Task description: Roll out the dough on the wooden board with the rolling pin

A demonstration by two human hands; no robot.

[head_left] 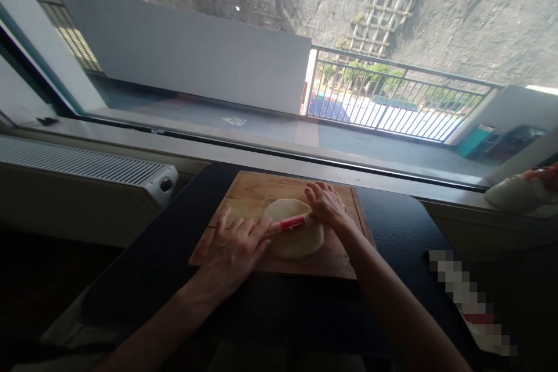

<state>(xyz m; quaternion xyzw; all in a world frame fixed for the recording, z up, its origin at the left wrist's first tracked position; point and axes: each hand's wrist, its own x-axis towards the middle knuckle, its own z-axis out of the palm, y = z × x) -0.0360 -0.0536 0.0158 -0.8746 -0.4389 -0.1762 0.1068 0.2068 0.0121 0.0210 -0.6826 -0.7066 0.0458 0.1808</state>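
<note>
A wooden rolling pin [292,223] with a red band lies across a flat, pale round of dough [300,249]. Beneath the dough is a wooden board [257,185]. My left hand [239,238] rests palm down on the pin's left end, its fingers stretched out and spread past it over the board. Over the right end lies my right hand [326,203], also palm down, with its fingers extended forward. Both palms hide the ends of the pin. Neither hand's fingers wrap round it.
The board rests on a dark table [392,232] by a large window. A white radiator [87,163] stands to the left. On the right, a pixelated object [471,302] lies at the table's edge, and a pale rounded object [514,192] sits near the sill [279,157].
</note>
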